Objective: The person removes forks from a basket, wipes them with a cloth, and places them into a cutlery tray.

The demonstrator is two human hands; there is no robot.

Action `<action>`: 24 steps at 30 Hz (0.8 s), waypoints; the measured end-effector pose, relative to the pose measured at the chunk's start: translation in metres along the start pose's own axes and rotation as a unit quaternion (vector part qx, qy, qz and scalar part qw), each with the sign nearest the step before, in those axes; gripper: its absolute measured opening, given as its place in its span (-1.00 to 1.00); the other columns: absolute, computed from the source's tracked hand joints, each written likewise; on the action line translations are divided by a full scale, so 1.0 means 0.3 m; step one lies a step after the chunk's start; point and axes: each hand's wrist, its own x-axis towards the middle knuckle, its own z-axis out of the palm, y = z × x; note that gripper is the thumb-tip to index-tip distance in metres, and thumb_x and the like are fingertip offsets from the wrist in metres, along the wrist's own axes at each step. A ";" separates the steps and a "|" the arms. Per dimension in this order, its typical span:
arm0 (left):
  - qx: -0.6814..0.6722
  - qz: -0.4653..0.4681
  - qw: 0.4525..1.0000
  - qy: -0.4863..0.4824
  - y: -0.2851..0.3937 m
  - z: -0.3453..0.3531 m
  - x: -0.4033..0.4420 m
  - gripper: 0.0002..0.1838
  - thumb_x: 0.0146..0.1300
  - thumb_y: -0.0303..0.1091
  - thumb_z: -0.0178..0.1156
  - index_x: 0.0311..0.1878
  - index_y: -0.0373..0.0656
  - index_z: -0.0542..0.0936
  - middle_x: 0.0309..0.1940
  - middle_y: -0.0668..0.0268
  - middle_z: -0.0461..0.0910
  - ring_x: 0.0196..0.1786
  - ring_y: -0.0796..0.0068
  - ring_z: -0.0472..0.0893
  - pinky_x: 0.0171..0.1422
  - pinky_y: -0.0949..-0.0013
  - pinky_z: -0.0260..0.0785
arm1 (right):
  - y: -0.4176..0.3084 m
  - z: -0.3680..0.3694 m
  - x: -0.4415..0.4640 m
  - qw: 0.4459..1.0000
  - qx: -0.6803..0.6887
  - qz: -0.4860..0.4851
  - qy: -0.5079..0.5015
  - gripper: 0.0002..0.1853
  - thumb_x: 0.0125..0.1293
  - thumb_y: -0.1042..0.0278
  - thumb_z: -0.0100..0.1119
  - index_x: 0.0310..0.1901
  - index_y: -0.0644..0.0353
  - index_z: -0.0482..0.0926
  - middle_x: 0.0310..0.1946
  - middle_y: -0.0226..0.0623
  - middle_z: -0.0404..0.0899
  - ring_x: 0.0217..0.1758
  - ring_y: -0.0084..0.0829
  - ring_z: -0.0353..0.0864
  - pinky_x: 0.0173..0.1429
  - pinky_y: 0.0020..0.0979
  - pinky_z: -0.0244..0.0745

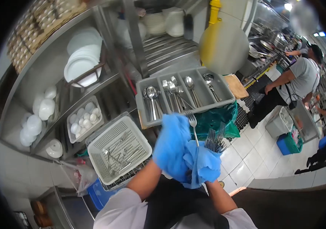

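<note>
Both my hands are wrapped in blue, glove or cloth. My right hand (208, 164) is closed round a bundle of forks (215, 141) with tines up, a blue cloth (193, 162) bunched beside it. A single fork (193, 126) stands upright between my hands. My left hand (173, 143) is smeared by motion and its fingers cannot be made out. Beyond my hands lies a grey cutlery tray (150, 123) with forks (173, 91) and spoons (151, 93) in its compartments. At left, a pale perforated basket (94, 154) holds loose cutlery (119, 156).
Metal shelves at left carry white plates (82, 68), bowls (46, 108) and a basket of small white items (83, 120). A green bag (218, 120) hangs beside the tray. A person (300, 74) stands at the right near bins (279, 124). Egg trays (37, 30) are at upper left.
</note>
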 end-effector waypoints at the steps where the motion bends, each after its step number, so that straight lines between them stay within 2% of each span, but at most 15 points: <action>1: 0.155 0.046 0.985 -0.057 -0.012 0.044 -0.021 -0.97 0.30 -0.44 0.07 -0.26 -0.16 0.45 -0.34 0.31 0.42 -0.28 0.51 0.40 -0.22 0.48 0.30 | 0.053 0.008 -0.025 0.983 0.162 0.080 0.012 -0.63 0.36 0.41 0.21 0.16 0.29 0.49 -0.08 -0.23 0.62 -0.10 -0.42 0.64 -0.01 -0.41 0.62; 2: 0.388 0.140 0.904 -0.111 -0.015 0.072 -0.013 -0.97 0.30 -0.44 0.07 -0.26 -0.16 0.45 -0.34 0.31 0.41 -0.28 0.51 0.39 -0.22 0.48 0.30 | 0.033 0.012 -0.025 0.955 0.267 0.127 -0.008 -0.65 0.34 0.41 0.23 0.13 0.28 0.50 -0.09 -0.24 0.63 -0.10 -0.43 0.64 -0.01 -0.41 0.62; 3: 0.588 0.247 0.757 -0.141 -0.010 0.088 0.022 -0.97 0.30 -0.44 0.07 -0.26 -0.16 0.45 -0.34 0.31 0.41 -0.28 0.51 0.39 -0.22 0.49 0.30 | 0.010 0.016 -0.024 0.910 0.373 0.180 -0.017 -0.66 0.33 0.40 0.25 0.11 0.28 0.52 -0.10 -0.24 0.63 -0.10 -0.44 0.64 -0.02 -0.40 0.62; 4: 0.439 0.152 0.879 -0.107 -0.003 0.099 0.009 -0.97 0.31 -0.45 0.07 -0.23 -0.17 0.46 -0.32 0.31 0.42 -0.26 0.52 0.40 -0.20 0.48 0.31 | -0.014 0.021 -0.023 0.854 0.464 0.234 -0.015 -0.67 0.31 0.40 0.26 0.08 0.27 0.54 -0.12 -0.25 0.63 -0.11 -0.45 0.64 -0.02 -0.40 0.63; 5: 0.254 0.080 0.963 -0.044 0.006 0.112 -0.005 -0.96 0.31 -0.45 0.07 -0.21 -0.18 0.47 -0.29 0.31 0.43 -0.23 0.53 0.41 -0.18 0.48 0.33 | -0.019 0.026 -0.016 0.962 0.233 0.141 -0.012 -0.69 0.31 0.40 0.27 0.06 0.25 0.55 -0.12 -0.25 0.64 -0.11 -0.46 0.64 -0.03 -0.40 0.62; 6: -0.127 -0.096 0.986 0.052 0.016 0.123 -0.015 -0.92 0.32 -0.46 0.07 -0.15 -0.19 0.48 -0.24 0.32 0.45 -0.19 0.54 0.43 -0.13 0.47 0.36 | -0.014 0.023 -0.004 0.990 0.113 0.084 -0.016 -0.70 0.31 0.40 0.27 0.06 0.24 0.56 -0.13 -0.25 0.64 -0.11 -0.47 0.64 -0.03 -0.41 0.62; 8: 0.009 0.036 0.997 -0.060 -0.076 0.063 -0.010 -0.87 0.39 -0.42 0.04 -0.07 -0.19 0.51 -0.16 0.31 0.50 -0.11 0.54 0.48 0.02 0.44 0.40 | 0.020 0.004 0.035 1.000 -0.013 -0.011 0.004 -0.71 0.33 0.38 0.26 0.06 0.21 0.57 -0.13 -0.27 0.64 -0.12 -0.48 0.64 -0.05 -0.42 0.60; 10: 0.069 0.032 0.997 0.034 -0.039 0.168 -0.091 -0.90 0.40 -0.38 0.04 -0.21 -0.18 0.50 -0.29 0.34 0.48 -0.23 0.55 0.43 -0.10 0.48 0.35 | 0.061 0.002 0.046 0.999 -0.013 -0.046 0.021 -0.71 0.35 0.36 0.24 0.07 0.20 0.56 -0.12 -0.28 0.64 -0.14 -0.49 0.64 -0.05 -0.43 0.59; 13: 0.071 -0.021 0.996 0.056 -0.026 0.132 0.008 -0.85 0.39 -0.36 0.04 -0.31 -0.16 0.50 -0.40 0.34 0.46 -0.37 0.52 0.39 -0.26 0.50 0.31 | 0.038 0.015 0.051 0.996 0.016 0.057 0.069 -0.75 0.24 0.33 0.32 -0.06 0.18 0.67 -0.15 -0.23 0.68 -0.08 -0.34 0.67 0.06 -0.35 0.58; 14: 0.071 -0.077 0.994 0.034 -0.007 0.092 0.091 -0.86 0.38 -0.36 0.05 -0.31 -0.16 0.50 -0.42 0.34 0.46 -0.41 0.50 0.39 -0.33 0.48 0.31 | -0.046 0.026 0.078 0.959 0.200 0.186 0.071 -0.74 0.24 0.31 0.32 -0.06 0.17 0.67 -0.17 -0.22 0.69 -0.10 -0.31 0.68 0.05 -0.34 0.59; 16: 0.007 -0.179 0.980 0.087 0.054 0.079 0.167 -0.88 0.33 -0.35 0.07 -0.31 -0.14 0.50 -0.42 0.34 0.47 -0.44 0.50 0.41 -0.40 0.44 0.32 | -0.133 0.014 0.108 0.875 0.372 0.303 0.072 -0.74 0.24 0.30 0.32 -0.05 0.16 0.67 -0.18 -0.21 0.70 -0.13 -0.28 0.69 0.04 -0.33 0.59; 17: -0.016 -0.212 0.972 0.102 0.062 0.073 0.177 -0.89 0.31 -0.34 0.07 -0.31 -0.14 0.50 -0.41 0.34 0.47 -0.45 0.50 0.41 -0.42 0.43 0.32 | -0.150 -0.007 0.130 0.982 0.044 0.184 -0.031 -0.72 0.29 0.28 0.28 0.01 0.12 0.66 -0.18 -0.24 0.68 -0.14 -0.36 0.66 -0.01 -0.36 0.57; 18: 0.052 -0.156 0.986 0.039 0.027 0.059 0.159 -0.91 0.29 -0.36 0.07 -0.31 -0.12 0.50 -0.42 0.34 0.47 -0.45 0.54 0.41 -0.45 0.44 0.30 | -0.153 -0.027 0.156 0.948 -0.292 0.040 -0.123 -0.71 0.33 0.27 0.24 0.06 0.08 0.64 -0.17 -0.27 0.66 -0.15 -0.45 0.63 -0.06 -0.38 0.55; 19: 0.115 -0.091 0.989 -0.015 -0.014 0.040 0.143 -0.93 0.28 -0.37 0.07 -0.31 -0.10 0.50 -0.43 0.34 0.48 -0.46 0.57 0.42 -0.48 0.45 0.28 | -0.035 -0.046 0.109 0.986 -0.149 0.050 -0.059 -0.69 0.27 0.20 0.30 0.00 0.12 0.63 -0.22 -0.31 0.66 -0.18 -0.46 0.63 -0.07 -0.40 0.52; 24: 0.063 -0.053 0.997 0.009 0.050 0.113 0.067 -0.94 0.28 -0.38 0.06 -0.32 -0.08 0.49 -0.43 0.34 0.47 -0.46 0.59 0.41 -0.48 0.46 0.28 | 0.061 -0.049 0.020 0.992 -0.034 0.093 -0.075 -0.69 0.25 0.25 0.30 0.00 0.13 0.63 -0.22 -0.31 0.65 -0.18 -0.45 0.64 -0.07 -0.40 0.53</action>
